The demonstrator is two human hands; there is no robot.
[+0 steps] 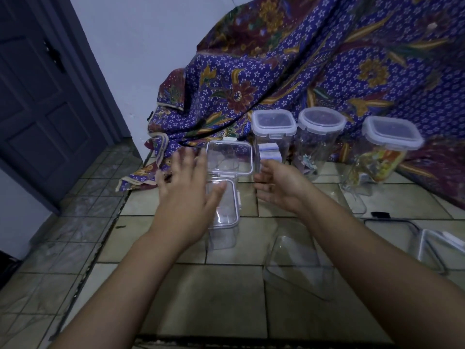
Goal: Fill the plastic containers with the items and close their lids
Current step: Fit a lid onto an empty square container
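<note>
Both hands reach for the clear box w/ the open lid.

The left hand [187, 195] and right hand [279, 187] are apart, fingers spread, holding nothing. Between them stands the tall clear square plastic box [222, 215], long side up & down, on the shiny beige floor tiles [221, 298]. Its see-through flip lid [229, 157] stands up at the far side. The left hand is nearer, over the box's left rim, maybe touching it; blur makes it hard to tell. The right hand is just beside it. Behind stand three clear plastic jars w/ shut lids: a square one [273, 137], a round one [320, 137], a tilted one [387, 149], all against a purple flower cloth [327, 71].
</note>
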